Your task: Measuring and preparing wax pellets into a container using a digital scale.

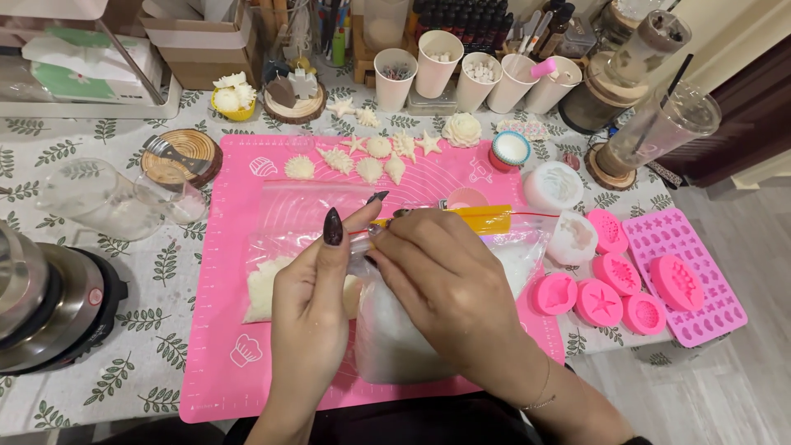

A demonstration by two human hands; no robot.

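Zip bag (395,330) of white wax flakes, upright on the pink mat (222,330) at the counter's near edge: we see left hand (309,309) and right hand (445,284) both pinched on its top seal, moulds (601,301) empty, several cast shells (371,156) done.

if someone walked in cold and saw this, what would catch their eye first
Probably the bright pink mat covering the middle of the leaf-print table, where the left hand and right hand pinch the top of a clear zip bag of white flakes. Next, the pale shell and star shapes lined up along the mat's far edge, and the pink moulds clustered at the right.
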